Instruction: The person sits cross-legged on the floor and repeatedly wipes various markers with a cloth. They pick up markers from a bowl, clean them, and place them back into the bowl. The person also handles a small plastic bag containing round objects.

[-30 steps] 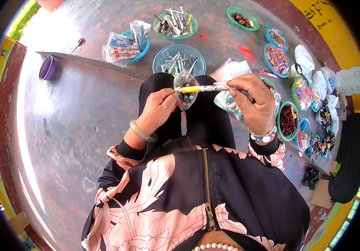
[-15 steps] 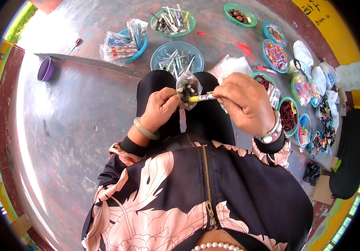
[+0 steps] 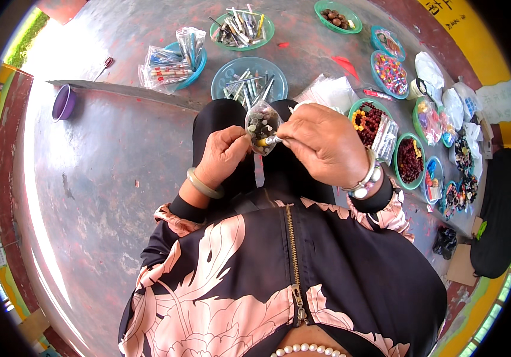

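Between my knees, my left hand (image 3: 222, 156) pinches the rim of a clear plastic bag (image 3: 250, 128). Several pens stand in the bag with their ends up at its mouth. My right hand (image 3: 328, 147) grips a pen (image 3: 271, 140) with thumb and fingertips. The pen's yellow end reaches into the bag's mouth. Just beyond my knees is a clear blue bowl (image 3: 222, 72) of loose pens. To the right of the knees lies a stack of clear plastic bags (image 3: 331, 92), partly covered by my right hand.
A green bowl (image 3: 272, 34) of pens and a blue bowl (image 3: 198, 72) of bagged pens stand farther off. At right are bowls of dark red beads (image 3: 410, 162) and colourful pieces (image 3: 391, 74). A purple bowl (image 3: 63, 103) sits at left near a step edge (image 3: 118, 90).
My right hand has moved left, bringing the pen deeper into the bag's mouth. More of the red-bead bowl shows behind it. My left hand still holds the bag.
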`<state>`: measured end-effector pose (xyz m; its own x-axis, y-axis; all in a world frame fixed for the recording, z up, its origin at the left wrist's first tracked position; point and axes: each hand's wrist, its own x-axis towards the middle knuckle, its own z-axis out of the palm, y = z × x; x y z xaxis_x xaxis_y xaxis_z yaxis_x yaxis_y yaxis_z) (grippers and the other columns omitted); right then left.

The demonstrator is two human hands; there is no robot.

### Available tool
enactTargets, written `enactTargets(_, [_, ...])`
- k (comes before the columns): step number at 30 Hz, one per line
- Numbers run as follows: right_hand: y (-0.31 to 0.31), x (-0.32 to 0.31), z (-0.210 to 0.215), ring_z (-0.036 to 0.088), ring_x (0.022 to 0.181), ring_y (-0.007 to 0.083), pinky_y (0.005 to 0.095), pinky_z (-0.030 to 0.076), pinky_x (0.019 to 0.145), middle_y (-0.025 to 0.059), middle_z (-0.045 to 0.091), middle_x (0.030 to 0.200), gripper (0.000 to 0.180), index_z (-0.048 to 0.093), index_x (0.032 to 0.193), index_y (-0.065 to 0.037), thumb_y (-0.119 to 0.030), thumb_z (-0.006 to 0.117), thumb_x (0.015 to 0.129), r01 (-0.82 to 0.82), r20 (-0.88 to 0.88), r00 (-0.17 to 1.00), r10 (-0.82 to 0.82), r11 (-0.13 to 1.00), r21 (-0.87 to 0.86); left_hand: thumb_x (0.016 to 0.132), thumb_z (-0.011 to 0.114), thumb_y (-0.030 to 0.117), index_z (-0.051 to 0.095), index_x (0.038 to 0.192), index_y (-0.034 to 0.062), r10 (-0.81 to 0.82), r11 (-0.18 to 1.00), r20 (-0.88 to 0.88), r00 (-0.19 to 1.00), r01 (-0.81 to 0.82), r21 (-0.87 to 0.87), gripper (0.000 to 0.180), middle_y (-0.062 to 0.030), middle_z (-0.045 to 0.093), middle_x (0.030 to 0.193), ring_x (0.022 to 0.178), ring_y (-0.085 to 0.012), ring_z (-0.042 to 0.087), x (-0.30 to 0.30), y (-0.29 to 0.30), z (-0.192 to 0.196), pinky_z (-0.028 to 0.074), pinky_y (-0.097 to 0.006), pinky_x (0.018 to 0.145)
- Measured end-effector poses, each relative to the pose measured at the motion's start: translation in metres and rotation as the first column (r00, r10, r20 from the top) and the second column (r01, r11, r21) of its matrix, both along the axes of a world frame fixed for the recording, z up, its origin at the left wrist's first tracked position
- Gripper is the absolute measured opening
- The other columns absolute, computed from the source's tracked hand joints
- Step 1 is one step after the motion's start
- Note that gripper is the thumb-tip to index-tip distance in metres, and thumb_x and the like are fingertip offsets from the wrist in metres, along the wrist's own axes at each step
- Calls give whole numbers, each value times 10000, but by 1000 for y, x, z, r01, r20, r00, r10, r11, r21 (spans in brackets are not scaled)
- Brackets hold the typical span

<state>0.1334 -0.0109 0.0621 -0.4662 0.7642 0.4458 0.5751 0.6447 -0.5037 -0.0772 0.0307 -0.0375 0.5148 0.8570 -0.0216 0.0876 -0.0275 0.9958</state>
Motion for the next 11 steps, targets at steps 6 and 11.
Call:
enactTargets(6, [7, -14, -32, 550, 776, 294, 380, 451, 677, 101, 533, 801, 165, 580, 877, -42, -30, 609, 716, 2, 115, 993, -7, 999, 44, 895, 473, 92, 549, 706, -2, -3, 1000, -17, 1000, 3, 19, 225, 4, 514, 615, 545, -51, 449, 1, 0, -4, 356, -208, 504])
enactTargets(11, [9, -18, -45, 565, 844, 282, 369, 463, 714, 100, 551, 842, 226, 588, 943, -61, -67, 624, 720, 56, 102, 993, -60, 998, 42, 898, 475, 91, 561, 724, 6, -16, 1000, 32, 999, 17, -25, 212, -9, 525, 617, 541, -57, 454, 0, -1, -2, 363, -204, 512])
